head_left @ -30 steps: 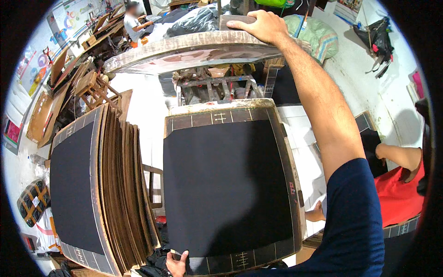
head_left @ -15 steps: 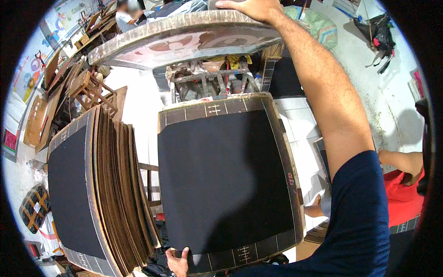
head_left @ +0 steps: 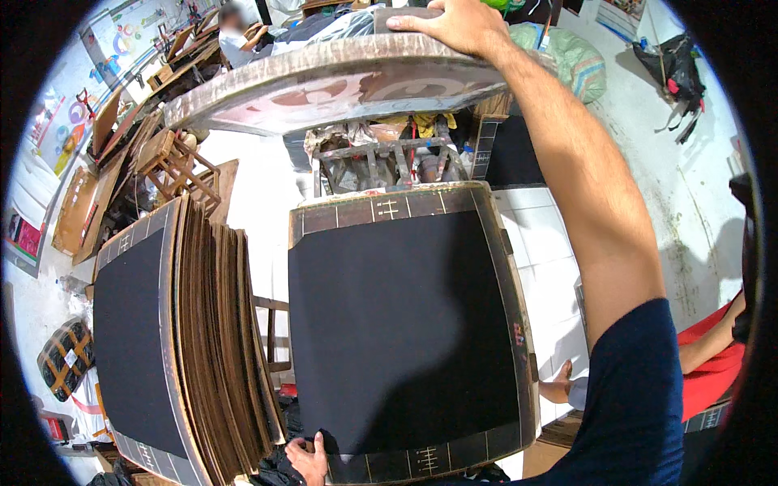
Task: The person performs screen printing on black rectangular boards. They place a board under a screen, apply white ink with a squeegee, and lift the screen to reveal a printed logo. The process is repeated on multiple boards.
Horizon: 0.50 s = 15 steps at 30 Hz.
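A flat board [head_left: 328, 220] with white ruled marks lies in front of me, a black cloth panel [head_left: 381, 324] spread over it. At its near left corner my left hand [head_left: 308, 460] is closed on the edge, thumb on top; the other fingertips are partly hidden. My right arm stretches far forward. My right hand [head_left: 462, 26] grips the top edge of a raised, paint-stained printing screen frame [head_left: 340, 61], fingers laid over a grey-brown block [head_left: 405, 16] there. The screen stands tilted beyond the board, its stained mesh facing me.
Left of the board stands a thick stack of similar boards [head_left: 215, 340], black cloth on top. A wooden stool [head_left: 174, 166] is beyond it. Behind the board sits a metal rack [head_left: 389, 162]. A person in red [head_left: 713, 364] is at right; another person [head_left: 237, 40] sits far back.
The whole view has shifted, so the board and stack appear slightly lower and to the right. Both my hands keep their places on the board and the screen frame. The person in red has moved an arm.
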Available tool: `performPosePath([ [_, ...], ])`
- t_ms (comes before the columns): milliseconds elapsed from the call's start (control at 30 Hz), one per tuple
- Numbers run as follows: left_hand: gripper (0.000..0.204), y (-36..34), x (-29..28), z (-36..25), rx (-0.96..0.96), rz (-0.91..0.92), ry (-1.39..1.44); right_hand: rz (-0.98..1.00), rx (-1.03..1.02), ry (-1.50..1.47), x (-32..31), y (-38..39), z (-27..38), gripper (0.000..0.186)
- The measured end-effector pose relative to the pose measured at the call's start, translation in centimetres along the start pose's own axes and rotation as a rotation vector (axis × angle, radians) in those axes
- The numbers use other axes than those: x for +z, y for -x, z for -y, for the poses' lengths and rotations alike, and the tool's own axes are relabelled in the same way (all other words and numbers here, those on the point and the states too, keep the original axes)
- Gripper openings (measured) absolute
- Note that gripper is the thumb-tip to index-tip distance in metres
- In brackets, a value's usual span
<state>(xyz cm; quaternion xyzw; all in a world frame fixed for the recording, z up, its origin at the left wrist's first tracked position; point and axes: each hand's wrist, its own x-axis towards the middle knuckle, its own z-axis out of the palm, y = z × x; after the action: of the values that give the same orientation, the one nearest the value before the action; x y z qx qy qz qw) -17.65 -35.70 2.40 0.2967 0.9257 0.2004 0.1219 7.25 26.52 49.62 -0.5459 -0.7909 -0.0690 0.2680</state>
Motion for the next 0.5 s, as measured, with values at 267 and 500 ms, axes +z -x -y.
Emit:
performPosePath([
  [267, 0.066, -14.7, -3.6, -27.2, 0.315, 0.212, 0.968, -0.418, -0.267, 0.056, 7.8, 11.6, -2.5, 0.069],
  [500, 0.065, -15.8, 0.9, -35.8, -0.319, 0.425, 1.545, -0.144, -0.21, -0.134, 16.5, 29.5, -3.5, 0.053],
])
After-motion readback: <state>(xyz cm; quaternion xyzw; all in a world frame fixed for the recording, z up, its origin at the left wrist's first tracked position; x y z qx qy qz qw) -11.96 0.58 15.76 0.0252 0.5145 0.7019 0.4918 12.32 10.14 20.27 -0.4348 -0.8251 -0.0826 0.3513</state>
